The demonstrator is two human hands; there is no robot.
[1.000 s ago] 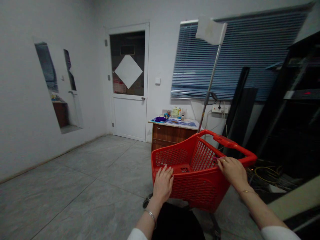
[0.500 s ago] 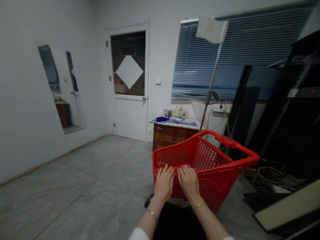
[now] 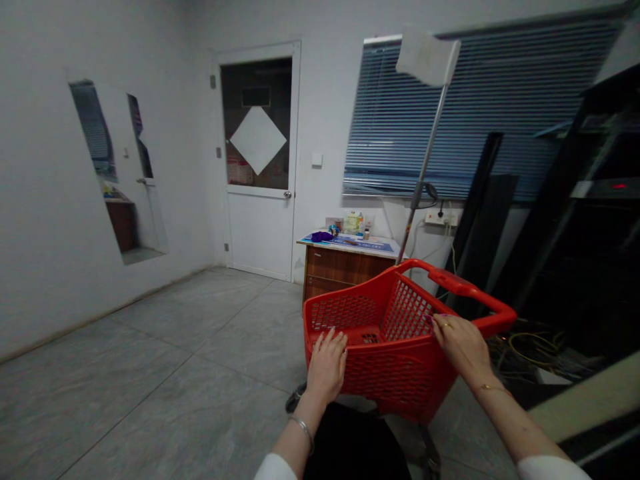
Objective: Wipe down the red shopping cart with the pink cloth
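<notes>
Red perforated plastic trolley basket [image 3: 395,381] stands on a wheeled frame on the grey tiled floor [image 3: 165,373], toward the floor's near right part, right in front of the person. One small black wheel [image 3: 294,403] shows under its near left corner.

The left hand [image 3: 326,365] lies palm down on the basket's near rim at its left corner. Its fingers are straight and close together, draped over the edge rather than closed round it. A thin silver bangle [image 3: 302,427] sits on that wrist.

The right hand [image 3: 463,347] rests on the basket's right rim, just below the thick red push handle [image 3: 463,288]. Its fingers bend over the top edge and the tips are hidden inside, so whether they clamp the rim cannot be told. A ring [image 3: 445,325] shows on one finger.

Beyond the basket, against the far wall, stands a brown wooden desk [image 3: 345,265] with a blue mat and small bottles on top. A slanted metal pole with a white pad [image 3: 429,57] at its upper end rises just behind the basket. Dark blue slatted blinds [image 3: 490,100] cover the window above. A white door with a glass pane [image 3: 260,167] is left of the desk. Black panels [image 3: 480,213] lean on the wall at the right, with yellow cables [image 3: 533,343] on the floor near them.
</notes>
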